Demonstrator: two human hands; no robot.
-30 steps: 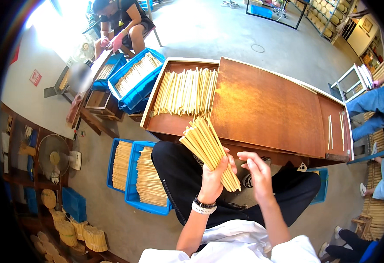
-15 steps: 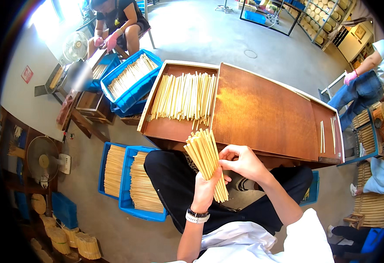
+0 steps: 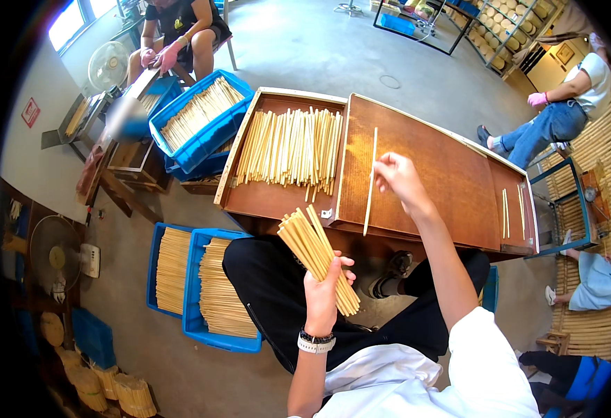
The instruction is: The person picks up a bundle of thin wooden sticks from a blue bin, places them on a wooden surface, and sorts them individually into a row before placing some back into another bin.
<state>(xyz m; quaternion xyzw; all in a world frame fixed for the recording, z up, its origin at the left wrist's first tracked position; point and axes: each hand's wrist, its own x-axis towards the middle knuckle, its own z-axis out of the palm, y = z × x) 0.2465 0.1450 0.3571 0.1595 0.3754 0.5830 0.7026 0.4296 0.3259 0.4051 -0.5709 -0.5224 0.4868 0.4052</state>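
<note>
My left hand [image 3: 324,292] is closed round a bundle of thin pale sticks [image 3: 312,251], held tilted above my lap. Over the brown wooden board [image 3: 434,167], my right hand [image 3: 397,177] pinches one single stick [image 3: 371,188] near its middle; it stands almost lengthwise, its lower end at the board's near edge. Left of the board, a tray section [image 3: 239,197] holds many sticks [image 3: 291,146] lying side by side. A few sticks [image 3: 506,214] lie apart in the narrow section at the right end.
Blue crates [image 3: 192,327] of sticks stand on the floor at my left. Another blue crate [image 3: 204,150] of sticks is stacked beyond them. A co-worker [image 3: 180,42] in pink gloves sits far left; another person [image 3: 563,104] sits at right. A fan [image 3: 56,254] stands lower left.
My right hand has left the bundle and moved up and right over the board, with one stick in its fingers. My left hand still holds the bundle. The person at right has shifted.
</note>
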